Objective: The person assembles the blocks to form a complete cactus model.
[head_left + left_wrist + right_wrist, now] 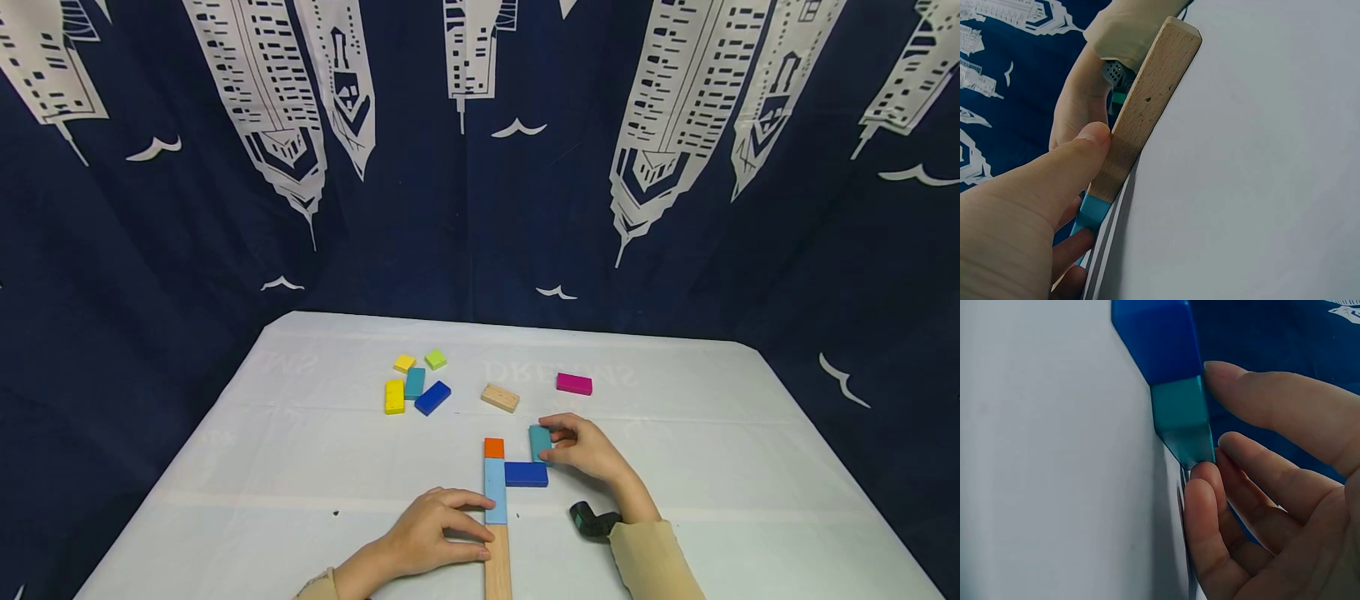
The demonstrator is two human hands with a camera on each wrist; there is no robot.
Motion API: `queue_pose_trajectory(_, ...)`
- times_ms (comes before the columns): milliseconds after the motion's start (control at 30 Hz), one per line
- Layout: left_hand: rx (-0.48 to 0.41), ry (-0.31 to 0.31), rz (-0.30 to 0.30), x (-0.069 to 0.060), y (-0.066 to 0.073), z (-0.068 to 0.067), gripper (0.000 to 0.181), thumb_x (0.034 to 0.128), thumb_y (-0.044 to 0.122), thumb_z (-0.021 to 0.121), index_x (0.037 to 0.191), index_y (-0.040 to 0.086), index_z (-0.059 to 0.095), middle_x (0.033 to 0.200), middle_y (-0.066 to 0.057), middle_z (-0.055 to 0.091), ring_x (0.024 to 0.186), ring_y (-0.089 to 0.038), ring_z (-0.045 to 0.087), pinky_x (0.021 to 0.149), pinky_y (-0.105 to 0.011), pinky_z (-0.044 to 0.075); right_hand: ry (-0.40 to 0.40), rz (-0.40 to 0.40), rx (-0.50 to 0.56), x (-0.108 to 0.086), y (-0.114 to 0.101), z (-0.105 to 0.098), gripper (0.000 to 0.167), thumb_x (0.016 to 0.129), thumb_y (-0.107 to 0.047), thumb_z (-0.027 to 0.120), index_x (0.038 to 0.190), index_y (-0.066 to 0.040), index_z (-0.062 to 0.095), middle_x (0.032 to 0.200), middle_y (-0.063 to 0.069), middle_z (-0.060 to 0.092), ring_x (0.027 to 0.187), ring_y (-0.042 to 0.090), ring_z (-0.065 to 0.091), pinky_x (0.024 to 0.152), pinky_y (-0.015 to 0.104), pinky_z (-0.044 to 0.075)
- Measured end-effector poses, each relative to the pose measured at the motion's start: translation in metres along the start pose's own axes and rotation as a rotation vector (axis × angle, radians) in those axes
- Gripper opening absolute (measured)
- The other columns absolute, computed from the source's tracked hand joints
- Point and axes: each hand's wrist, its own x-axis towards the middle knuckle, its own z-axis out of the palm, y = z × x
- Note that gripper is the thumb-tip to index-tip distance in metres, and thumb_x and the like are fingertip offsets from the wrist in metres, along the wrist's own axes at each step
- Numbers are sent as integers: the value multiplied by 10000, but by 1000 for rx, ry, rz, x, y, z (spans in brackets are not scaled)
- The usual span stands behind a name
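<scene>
Pink block (573, 384) and small wooden block (500, 397) back toward the far edge of the table (225, 467), dark blue block (526, 474) against the near end of a teal block (537, 442). Pinching that one narrowly with the right hand (585, 450); touching light blue block (495, 483) and plank (497, 567) with a loosely spread left hand (431, 533). Long axis: near edge to far.

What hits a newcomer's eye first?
Probably the navy cloth behind the white table, its skyscrapers upside down. Then an orange block, light-blue block and long wooden block in line, front centre, left hand on the last two; right hand holding a teal block to their right.
</scene>
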Motion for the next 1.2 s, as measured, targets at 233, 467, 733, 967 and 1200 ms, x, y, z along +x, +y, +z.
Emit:
queue_pose_trajectory(233,6,-4,3,0,-1,1,210,826,423,691,939,260,761,1175,82,623,1092,-48,551,887,-281,443,10,18,-31,1,-2,-2,464,752,-158,781,1171,-29,628,1022,61,622,876,189,558,788,326,471)
queue_pose_trajectory(467,2,-6,-7,-1,0,0,214,830,430,685,939,262,761,1174,84,623,1090,-48,552,884,-274,440,29,58,-60,2,-4,-6,434,799,-199,743,1193,-61,623,993,37,632,866,172,559,779,324,465)
queue_pose_trajectory(733,-1,-5,-10,-1,1,0,210,827,424,690,934,258,762,1172,82,625,1090,-52,553,893,-285,439,112,66,-67,2,-3,-21,408,842,-208,697,1194,-20,610,1112,121,632,976,265,587,831,423,487)
queue_pose_trajectory(967,-18,-10,-22,-1,0,1,216,831,428,685,938,257,762,1177,84,622,1092,-51,552,894,-285,440,251,116,-75,15,6,-37,413,879,-216,661,1221,-1,579,1194,197,587,1076,338,556,864,467,462)
queue_pose_trajectory(1200,-16,-12,-30,-1,-1,1,217,832,435,680,938,264,762,1180,92,619,1096,-52,550,901,-297,438,347,195,117,33,12,-52,456,867,-188,672,1252,23,548,1242,215,545,1120,297,512,878,326,441)
